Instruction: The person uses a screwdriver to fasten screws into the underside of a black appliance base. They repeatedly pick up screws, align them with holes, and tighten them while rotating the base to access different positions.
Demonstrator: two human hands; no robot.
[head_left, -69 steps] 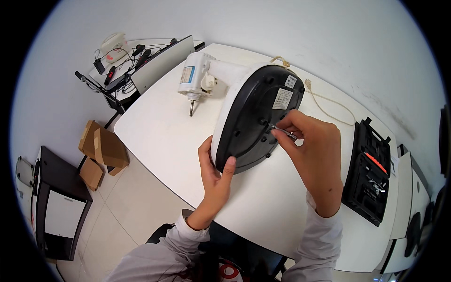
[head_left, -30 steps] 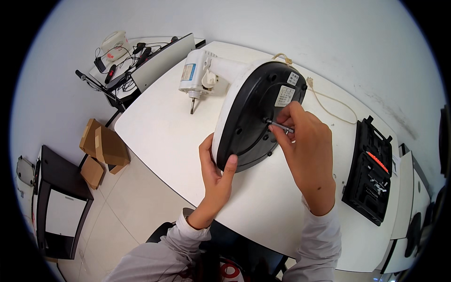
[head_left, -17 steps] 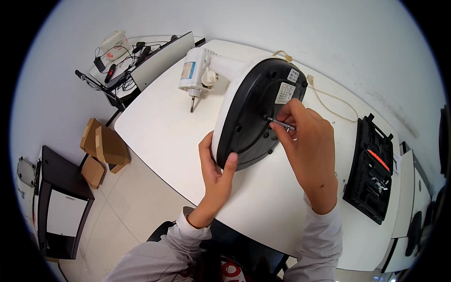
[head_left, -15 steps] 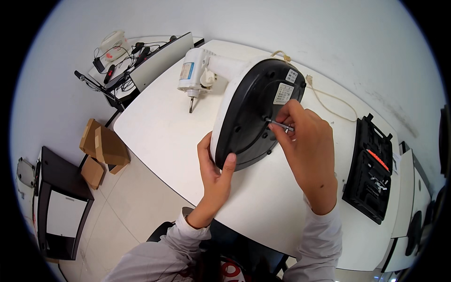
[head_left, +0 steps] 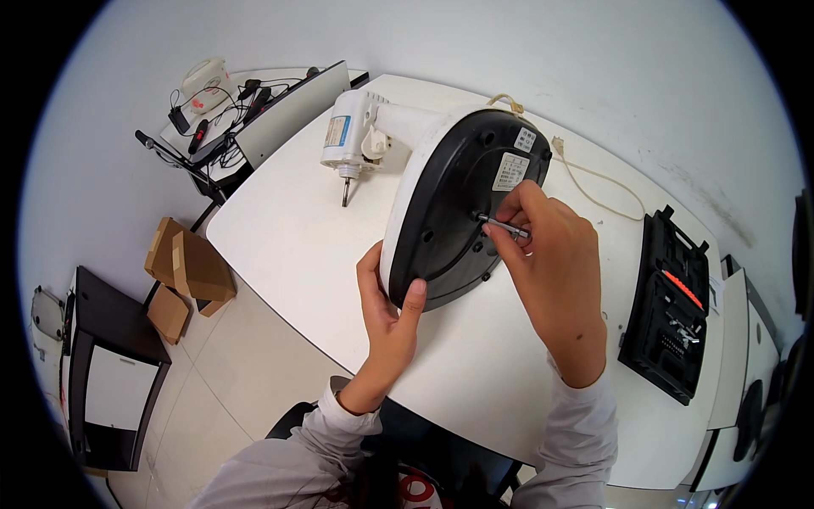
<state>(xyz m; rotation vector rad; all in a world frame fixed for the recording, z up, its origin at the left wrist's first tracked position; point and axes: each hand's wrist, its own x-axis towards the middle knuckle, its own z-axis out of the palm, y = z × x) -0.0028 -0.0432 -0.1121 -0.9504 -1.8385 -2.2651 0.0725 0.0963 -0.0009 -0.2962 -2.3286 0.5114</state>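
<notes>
Here, the white counter (head_left: 288, 246) fills the middle of the view and carries everything. On it a white stand mixer (head_left: 424, 127) lies on its side, so its black oval base (head_left: 462, 212) faces the person; the mixer head with its metal shaft points away toward the far left edge. A pale cord (head_left: 593, 178) runs from the base across the counter to the right. Near the right edge an open black tool case (head_left: 674, 314) lies well apart from the mixer.

The left hand (head_left: 390, 314) has its grip closed on the lower rim of the base, thumb on the black face and fingers behind it. The right hand (head_left: 547, 267) has its fingers pinched shut around a small metal screwdriver (head_left: 503, 226), whose tip meets the base near its centre.

In my judgement, the driver may slip out of the screw if the hand pushes at an angle, and then scratch the plastic. The round body could also roll if the left hand relaxes. A loosened screw, being small, could drop to the floor.

Compared with the earliest frame, the right hand has moved a little toward the centre of the base, while the left hand keeps the same place.
</notes>
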